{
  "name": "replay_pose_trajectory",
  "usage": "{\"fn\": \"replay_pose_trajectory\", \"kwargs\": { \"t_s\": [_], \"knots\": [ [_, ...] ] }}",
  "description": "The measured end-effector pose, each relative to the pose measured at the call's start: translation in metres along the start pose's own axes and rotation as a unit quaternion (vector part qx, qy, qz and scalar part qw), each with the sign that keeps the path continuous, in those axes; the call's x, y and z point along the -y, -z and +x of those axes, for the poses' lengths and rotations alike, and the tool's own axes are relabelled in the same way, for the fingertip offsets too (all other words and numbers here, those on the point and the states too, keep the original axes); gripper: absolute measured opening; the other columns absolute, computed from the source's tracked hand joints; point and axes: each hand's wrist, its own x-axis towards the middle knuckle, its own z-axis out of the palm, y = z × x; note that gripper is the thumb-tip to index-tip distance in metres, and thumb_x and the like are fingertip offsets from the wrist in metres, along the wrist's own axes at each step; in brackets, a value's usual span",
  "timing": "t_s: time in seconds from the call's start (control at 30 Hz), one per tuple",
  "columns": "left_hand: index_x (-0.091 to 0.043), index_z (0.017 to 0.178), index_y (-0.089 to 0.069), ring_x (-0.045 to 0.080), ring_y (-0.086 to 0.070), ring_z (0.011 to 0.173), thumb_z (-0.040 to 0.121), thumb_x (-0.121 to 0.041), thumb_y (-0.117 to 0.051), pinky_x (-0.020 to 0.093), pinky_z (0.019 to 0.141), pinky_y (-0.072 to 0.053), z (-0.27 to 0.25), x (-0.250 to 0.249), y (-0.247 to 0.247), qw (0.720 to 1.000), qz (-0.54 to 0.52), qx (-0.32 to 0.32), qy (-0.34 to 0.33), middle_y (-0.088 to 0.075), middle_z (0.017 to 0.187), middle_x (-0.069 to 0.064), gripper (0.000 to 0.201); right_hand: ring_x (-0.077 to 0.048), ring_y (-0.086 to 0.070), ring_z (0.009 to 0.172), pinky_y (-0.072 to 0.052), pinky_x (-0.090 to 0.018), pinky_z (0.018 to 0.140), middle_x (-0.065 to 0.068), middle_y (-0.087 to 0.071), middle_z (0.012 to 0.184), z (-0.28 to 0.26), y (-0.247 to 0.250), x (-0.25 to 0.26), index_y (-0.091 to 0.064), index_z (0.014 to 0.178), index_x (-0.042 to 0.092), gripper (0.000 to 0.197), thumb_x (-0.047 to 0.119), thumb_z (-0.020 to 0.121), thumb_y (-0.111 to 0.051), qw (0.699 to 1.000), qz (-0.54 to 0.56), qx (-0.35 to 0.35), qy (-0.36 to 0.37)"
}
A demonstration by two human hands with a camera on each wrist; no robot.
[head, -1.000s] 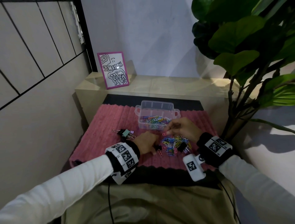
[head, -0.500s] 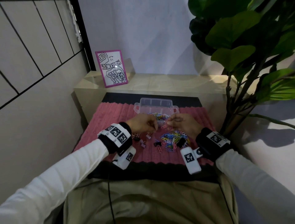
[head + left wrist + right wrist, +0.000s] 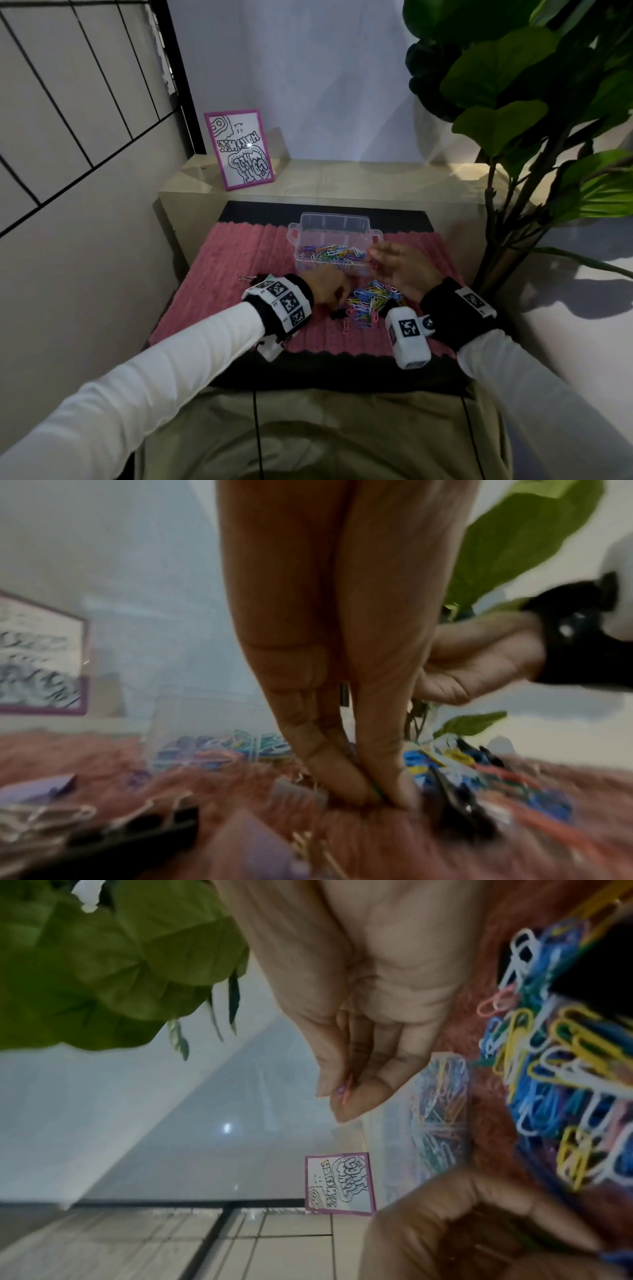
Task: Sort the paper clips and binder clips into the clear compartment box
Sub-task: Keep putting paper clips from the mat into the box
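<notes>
The clear compartment box [image 3: 334,236] sits at the pink mat's [image 3: 239,253] far edge, its near compartment already full of coloured paper clips. A loose pile of paper clips [image 3: 370,301] remains mid-mat, binder clips [image 3: 113,829] unsorted at the left. The right hand [image 3: 399,267] pinches a pink paper clip [image 3: 344,1093] beside the box; the left hand [image 3: 325,286] pinches a green clip [image 3: 377,791] off the mat.

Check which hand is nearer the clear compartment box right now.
Right. The right hand is at the clear compartment box's near right corner, pinching a pink paper clip. The left hand is down on the pink mat, just in front of the box.
</notes>
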Motion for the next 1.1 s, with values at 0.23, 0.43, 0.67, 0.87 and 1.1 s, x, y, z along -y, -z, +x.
{"fn": "replay_pose_trajectory", "kwargs": {
  "t_s": [0.23, 0.43, 0.67, 0.87, 1.1],
  "knots": [
    [-0.014, 0.085, -0.064, -0.002, -0.057, 0.057, 0.079, -0.011, -0.068, 0.013, 0.065, -0.048, -0.021, 0.033, 0.031, 0.973, -0.225, -0.058, 0.014, -0.063, 0.072, -0.004, 0.008, -0.013, -0.063, 0.071, -0.056, -0.018, 0.06, -0.004, -0.062, 0.08, 0.006, 0.007, 0.005, -0.06, 0.087, 0.007, 0.01, 0.002, 0.09, -0.051, 0.999, 0.011, -0.009, -0.038],
    [-0.002, 0.092, -0.066, -0.004, -0.06, 0.058, 0.08, -0.006, -0.066, 0.006, 0.057, -0.048, -0.01, 0.053, 0.073, 0.962, -0.191, -0.177, 0.08, -0.068, 0.085, 0.008, 0.013, -0.015, -0.065, 0.056, -0.057, -0.022, 0.054, -0.014, -0.06, 0.076, 0.042, -0.019, 0.033, -0.059, 0.077, 0.001, 0.011, -0.008, 0.083, -0.057, 0.983, -0.181, 0.001, -0.016],
    [-0.016, 0.113, -0.064, 0.008, -0.057, 0.095, 0.085, -0.017, -0.062, 0.02, 0.088, -0.042, -0.002, 0.06, 0.063, 0.981, -0.122, -0.123, 0.09, -0.067, 0.112, 0.002, 0.028, -0.026, -0.066, 0.085, -0.056, -0.035, 0.082, -0.013, -0.067, 0.093, 0.071, -0.033, 0.029, -0.069, 0.094, 0.002, 0.013, 0.002, 0.086, -0.058, 0.88, -0.473, -0.045, -0.004],
    [-0.007, 0.111, -0.062, 0.005, -0.066, 0.081, 0.087, 0.004, -0.05, 0.017, 0.076, -0.055, -0.024, 0.065, 0.057, 0.936, -0.246, -0.247, 0.055, -0.068, 0.109, 0.009, 0.029, -0.022, -0.065, 0.099, -0.047, -0.021, 0.082, -0.013, -0.069, 0.107, 0.04, -0.034, 0.027, -0.068, 0.104, 0.006, 0.032, -0.007, 0.088, -0.043, 0.809, -0.575, 0.008, 0.122],
    [-0.003, 0.107, -0.06, 0.009, -0.065, 0.081, 0.086, -0.002, -0.056, 0.021, 0.075, -0.054, -0.033, 0.028, 0.022, 0.966, -0.252, -0.05, 0.015, -0.067, 0.101, 0.01, 0.021, -0.013, -0.058, 0.088, -0.04, -0.011, 0.069, -0.008, -0.066, 0.105, -0.003, -0.027, 0.006, -0.063, 0.109, 0.008, 0.027, 0.006, 0.082, -0.063, 0.709, -0.674, 0.182, 0.098]
  ]
}}
